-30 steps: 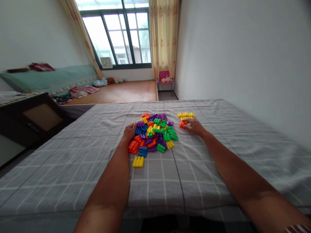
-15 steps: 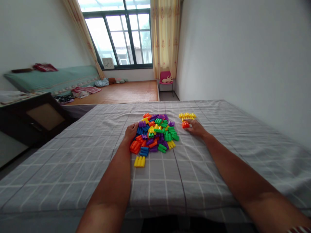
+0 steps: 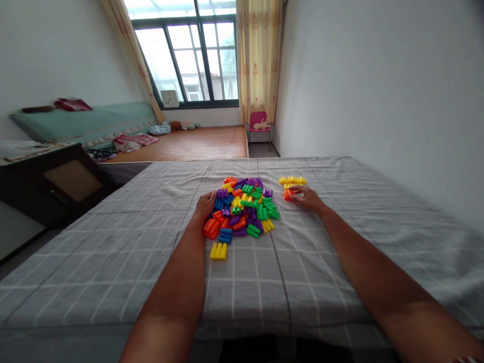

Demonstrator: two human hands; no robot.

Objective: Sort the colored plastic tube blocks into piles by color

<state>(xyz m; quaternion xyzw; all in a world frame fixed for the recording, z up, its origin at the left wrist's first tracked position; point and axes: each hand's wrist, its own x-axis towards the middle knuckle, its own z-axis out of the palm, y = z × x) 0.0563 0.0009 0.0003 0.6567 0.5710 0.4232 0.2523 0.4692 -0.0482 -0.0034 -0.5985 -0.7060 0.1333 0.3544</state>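
A heap of plastic building blocks (image 3: 242,204) in orange, blue, green, purple and yellow lies on the grey checked cloth. My left hand (image 3: 206,202) rests against the heap's left side, fingers loosely stretched beside a purple block (image 3: 222,193) and blue ones; its fingertips are partly hidden. To the right of the heap, my right hand (image 3: 307,197) pinches an orange block (image 3: 288,195) between thumb and fingers. That block sits just in front of a group of yellow blocks (image 3: 293,180), partly covered by my fingers.
One yellow block (image 3: 218,251) lies apart, nearer me. The checked cloth (image 3: 132,252) spreads across the whole surface. A white wall (image 3: 378,91) runs along the right. Beyond are a low bed (image 3: 204,141), a pink chair (image 3: 258,121) and a dark cabinet (image 3: 71,176).
My right hand's fingers have shifted slightly on the orange block, leaving more of the yellow blocks' edge in sight. My left hand stays by the heap. The whole view has drifted a little.
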